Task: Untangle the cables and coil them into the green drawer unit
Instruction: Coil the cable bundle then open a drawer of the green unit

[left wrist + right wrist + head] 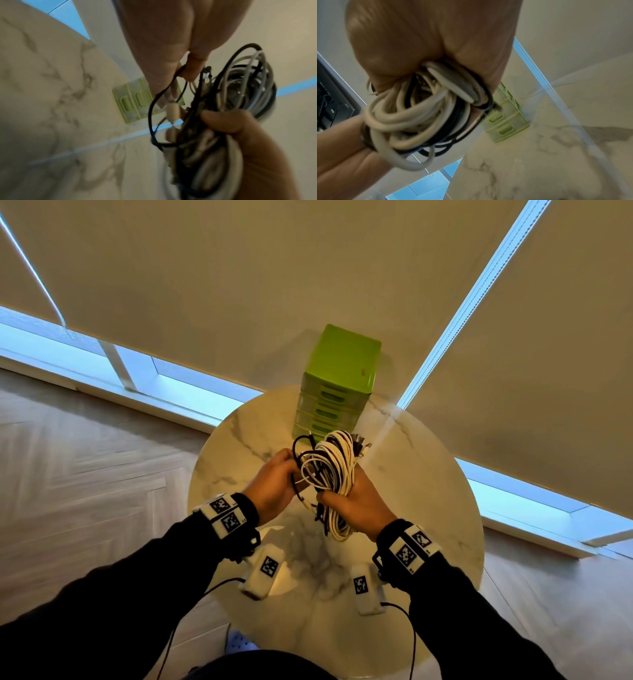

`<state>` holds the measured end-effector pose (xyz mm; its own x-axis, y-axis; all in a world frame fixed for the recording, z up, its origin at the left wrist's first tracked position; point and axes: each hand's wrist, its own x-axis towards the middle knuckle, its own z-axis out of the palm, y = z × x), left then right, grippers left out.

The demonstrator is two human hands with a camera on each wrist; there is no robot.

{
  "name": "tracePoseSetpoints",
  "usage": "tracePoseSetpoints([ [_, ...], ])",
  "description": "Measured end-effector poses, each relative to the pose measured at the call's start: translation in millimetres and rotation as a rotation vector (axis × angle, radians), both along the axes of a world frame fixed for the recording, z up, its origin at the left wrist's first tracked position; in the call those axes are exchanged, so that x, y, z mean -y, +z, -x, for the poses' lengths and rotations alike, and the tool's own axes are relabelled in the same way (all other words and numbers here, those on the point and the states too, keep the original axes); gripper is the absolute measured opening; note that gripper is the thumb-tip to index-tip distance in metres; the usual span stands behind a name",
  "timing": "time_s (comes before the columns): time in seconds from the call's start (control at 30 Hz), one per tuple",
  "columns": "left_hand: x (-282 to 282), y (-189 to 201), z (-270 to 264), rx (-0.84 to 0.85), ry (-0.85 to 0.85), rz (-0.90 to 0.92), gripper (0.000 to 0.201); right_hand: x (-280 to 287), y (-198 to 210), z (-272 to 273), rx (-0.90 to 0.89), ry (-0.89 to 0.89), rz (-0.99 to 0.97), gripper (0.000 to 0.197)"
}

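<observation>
A tangled bundle of white and black cables [330,474] hangs above the round marble table [428,474]. My right hand [356,505] grips the bundle around its middle, fingers curled round the strands [423,115]. My left hand [274,487] pinches a thin black cable [154,106] at the bundle's left side, between thumb and fingers [171,75]. The green drawer unit [337,385] stands at the table's far edge, drawers closed, also seen in the left wrist view [132,100] and the right wrist view [506,121].
Roller blinds [239,285] cover the windows behind the table. Wood floor [85,457] surrounds the table. Two white tagged devices with cables, one on the left [263,571] and one on the right [364,589], hang under my wrists over the near part of the table.
</observation>
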<state>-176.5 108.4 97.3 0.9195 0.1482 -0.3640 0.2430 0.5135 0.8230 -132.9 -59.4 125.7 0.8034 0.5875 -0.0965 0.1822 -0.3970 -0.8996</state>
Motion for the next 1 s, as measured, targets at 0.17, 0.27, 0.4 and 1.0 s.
tracePoseSetpoints([
  [0.17, 14, 27, -3, -0.039, 0.216, 0.327, 0.038, -3, -7, -8, -0.022, -0.034, 0.082, 0.060],
  [0.27, 17, 42, -5, -0.051, 0.181, 0.494, 0.049, -6, -9, -7, 0.015, -0.011, 0.157, 0.062],
  [0.4, 16, 50, -5, -0.073, 0.146, 0.577, 0.063, -10, -10, -6, -0.004, 0.027, 0.175, 0.074],
  [1.0, -1, 10, 14, -0.096, -0.124, -0.100, 0.023, 0, -17, -19, -0.289, -0.386, -0.348, 0.036],
])
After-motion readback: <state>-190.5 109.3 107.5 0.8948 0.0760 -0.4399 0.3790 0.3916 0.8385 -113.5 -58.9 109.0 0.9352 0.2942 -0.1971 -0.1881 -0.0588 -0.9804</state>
